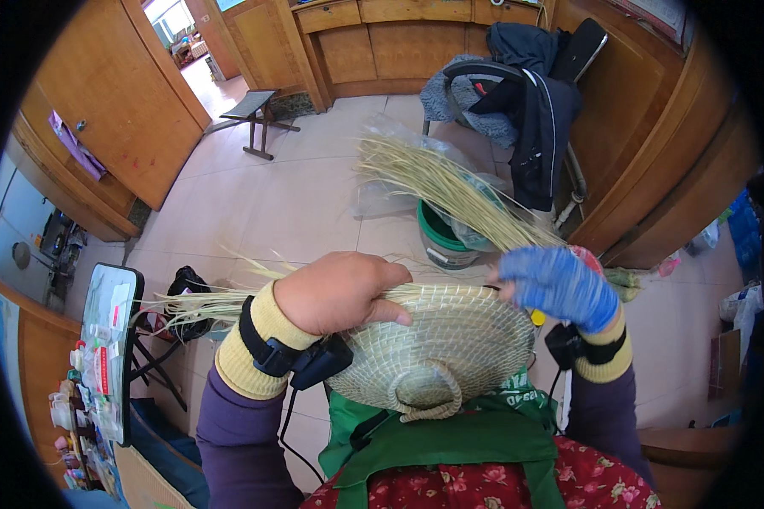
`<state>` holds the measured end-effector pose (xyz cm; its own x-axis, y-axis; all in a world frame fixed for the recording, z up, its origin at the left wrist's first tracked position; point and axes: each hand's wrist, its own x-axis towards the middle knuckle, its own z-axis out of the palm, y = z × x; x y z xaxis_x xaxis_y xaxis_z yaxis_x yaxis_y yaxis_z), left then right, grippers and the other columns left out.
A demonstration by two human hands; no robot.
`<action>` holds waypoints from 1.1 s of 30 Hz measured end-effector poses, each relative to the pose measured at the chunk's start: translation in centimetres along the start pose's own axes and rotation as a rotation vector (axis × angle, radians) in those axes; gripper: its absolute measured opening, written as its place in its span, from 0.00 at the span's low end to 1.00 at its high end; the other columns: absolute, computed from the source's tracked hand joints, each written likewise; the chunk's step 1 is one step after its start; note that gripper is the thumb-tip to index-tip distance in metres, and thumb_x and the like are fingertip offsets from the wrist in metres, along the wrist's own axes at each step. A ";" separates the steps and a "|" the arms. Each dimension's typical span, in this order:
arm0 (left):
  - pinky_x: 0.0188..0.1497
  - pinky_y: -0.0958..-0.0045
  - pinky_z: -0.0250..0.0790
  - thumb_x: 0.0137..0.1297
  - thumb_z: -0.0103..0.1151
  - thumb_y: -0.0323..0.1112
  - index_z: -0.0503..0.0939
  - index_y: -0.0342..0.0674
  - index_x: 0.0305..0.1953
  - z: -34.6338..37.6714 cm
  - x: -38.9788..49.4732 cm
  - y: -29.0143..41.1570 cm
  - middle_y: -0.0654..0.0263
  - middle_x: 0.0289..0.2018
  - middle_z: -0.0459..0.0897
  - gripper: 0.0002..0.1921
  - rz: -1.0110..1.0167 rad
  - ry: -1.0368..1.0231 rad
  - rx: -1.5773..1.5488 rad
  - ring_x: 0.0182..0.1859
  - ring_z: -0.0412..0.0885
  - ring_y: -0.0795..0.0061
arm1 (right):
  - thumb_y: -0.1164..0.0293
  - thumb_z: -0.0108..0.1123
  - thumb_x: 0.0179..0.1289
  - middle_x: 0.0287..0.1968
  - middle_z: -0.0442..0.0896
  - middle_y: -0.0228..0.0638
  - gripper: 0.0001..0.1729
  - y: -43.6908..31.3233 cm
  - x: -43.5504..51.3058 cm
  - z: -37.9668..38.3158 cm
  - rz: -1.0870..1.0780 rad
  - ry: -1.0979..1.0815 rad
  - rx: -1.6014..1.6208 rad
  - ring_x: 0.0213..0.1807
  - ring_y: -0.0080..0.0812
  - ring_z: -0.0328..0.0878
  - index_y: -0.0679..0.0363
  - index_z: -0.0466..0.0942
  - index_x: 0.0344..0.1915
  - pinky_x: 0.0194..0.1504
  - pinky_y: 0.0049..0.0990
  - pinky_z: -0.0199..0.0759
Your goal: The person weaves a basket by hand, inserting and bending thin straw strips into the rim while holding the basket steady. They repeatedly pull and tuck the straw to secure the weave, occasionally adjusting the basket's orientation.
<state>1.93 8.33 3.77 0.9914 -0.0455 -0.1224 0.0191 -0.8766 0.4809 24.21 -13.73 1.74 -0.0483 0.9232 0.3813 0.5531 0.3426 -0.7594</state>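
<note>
A round coiled-straw piece [465, 337] with pale stitching, like a basket lid, stands tilted in front of my green apron [458, 439]. A wrapped loop handle [426, 401] sits on its lower face. My left hand [350, 292] is bare and grips the upper left rim, thumb on the near face. Loose straw strands [210, 302] trail out leftward from behind that hand. My right hand [554, 283], in a blue knitted fingerless glove, is at the upper right rim. It is motion-blurred, and what its fingers hold cannot be made out.
Beyond the rim, a long straw bundle [439, 184] lies across a green bucket [442, 238] and clear plastic [382, 197]. A folding stool [254, 114] stands by the doorway. Clothes hang on a chair [535, 127] at right. A small table [108, 343] with bottles and boxes is at left.
</note>
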 end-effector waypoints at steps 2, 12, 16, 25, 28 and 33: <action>0.45 0.54 0.74 0.65 0.66 0.52 0.81 0.39 0.50 0.1 -0.2 0.1 0.52 0.37 0.85 0.23 0.009 0.004 -0.011 0.42 0.82 0.44 | 0.60 0.60 0.74 0.45 0.87 0.45 0.20 0.0 2.7 -0.2 -0.034 -0.112 -0.078 0.46 0.43 0.85 0.64 0.82 0.54 0.51 0.34 0.77; 0.40 0.53 0.73 0.68 0.65 0.41 0.79 0.39 0.47 -1.2 -3.9 1.2 0.52 0.33 0.84 0.14 0.005 0.031 0.040 0.37 0.82 0.45 | 0.54 0.54 0.78 0.39 0.87 0.50 0.24 -1.5 6.5 4.8 0.157 -0.445 -0.115 0.41 0.48 0.84 0.63 0.82 0.54 0.49 0.39 0.76; 0.38 0.54 0.75 0.66 0.64 0.35 0.77 0.41 0.45 0.2 -5.6 2.5 0.56 0.32 0.82 0.11 0.011 0.227 0.322 0.36 0.83 0.49 | 0.55 0.54 0.77 0.37 0.86 0.52 0.23 -2.5 6.7 5.3 0.147 -0.437 -0.187 0.41 0.51 0.84 0.64 0.82 0.50 0.48 0.41 0.76; 0.37 0.59 0.72 0.55 0.65 0.32 0.76 0.43 0.38 2.2 -9.0 2.4 0.62 0.29 0.78 0.10 -0.003 0.501 0.670 0.33 0.80 0.57 | 0.57 0.52 0.77 0.34 0.82 0.55 0.18 -5.1 5.7 6.6 0.074 -0.366 -0.437 0.37 0.58 0.82 0.62 0.78 0.43 0.42 0.48 0.75; 0.37 0.59 0.72 0.52 0.66 0.32 0.75 0.43 0.34 0.7 -12.8 0.5 0.61 0.29 0.78 0.10 -0.131 0.530 0.769 0.35 0.80 0.58 | 0.58 0.49 0.77 0.33 0.83 0.54 0.19 -5.8 4.1 6.5 0.084 -0.297 -0.453 0.37 0.57 0.83 0.63 0.78 0.42 0.44 0.49 0.77; 0.41 0.54 0.72 0.53 0.65 0.29 0.78 0.41 0.36 -1.3 -24.4 -4.6 0.58 0.32 0.81 0.09 -0.428 0.712 0.905 0.38 0.79 0.50 | 0.59 0.49 0.76 0.33 0.83 0.55 0.19 -5.3 1.8 5.9 0.066 -0.195 -0.418 0.37 0.57 0.82 0.63 0.79 0.42 0.43 0.49 0.77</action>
<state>-22.18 14.06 5.69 0.7818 0.3505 0.5158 0.5451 -0.7858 -0.2923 16.29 -12.84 3.33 -0.1347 0.9700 0.2025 0.8462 0.2190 -0.4859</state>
